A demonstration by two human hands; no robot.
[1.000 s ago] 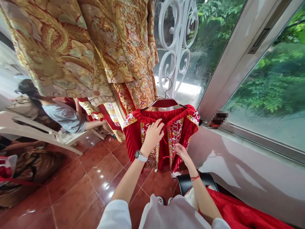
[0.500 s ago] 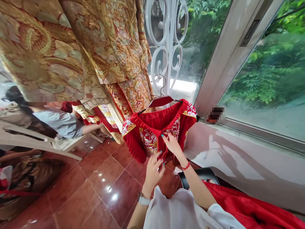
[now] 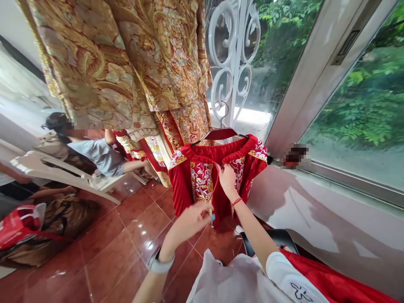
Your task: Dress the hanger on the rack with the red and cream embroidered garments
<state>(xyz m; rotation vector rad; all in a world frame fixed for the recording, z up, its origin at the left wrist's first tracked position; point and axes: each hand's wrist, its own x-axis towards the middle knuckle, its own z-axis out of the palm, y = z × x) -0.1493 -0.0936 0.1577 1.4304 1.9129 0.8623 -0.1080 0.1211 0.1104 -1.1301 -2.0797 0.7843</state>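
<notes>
A red embroidered skirt [image 3: 189, 185] hangs from a dark red hanger [image 3: 219, 134] hooked on a white scrolled window grille [image 3: 233, 54]. My right hand [image 3: 226, 179] is up at the skirt's waistband, fingers pinched on a thin red tie string [image 3: 215, 185]. My left hand [image 3: 189, 221] is lower, in front of the skirt's hem, its fingers closed on the lower end of that string. A watch sits on my left wrist and a red cord on my right.
Large gold embroidered garments [image 3: 126, 67] hang at upper left. A person in grey [image 3: 94, 153] sits on a white chair [image 3: 63, 176] at left. A red bag [image 3: 19, 223] lies on brown fabric. Red cloth [image 3: 328, 277] covers a black stool [image 3: 277, 237]. A glass window [image 3: 356, 105] is at right.
My left hand dropped from the waistband to below the skirt. My right hand rose to the waistband and now pinches the string. The view shifted slightly.
</notes>
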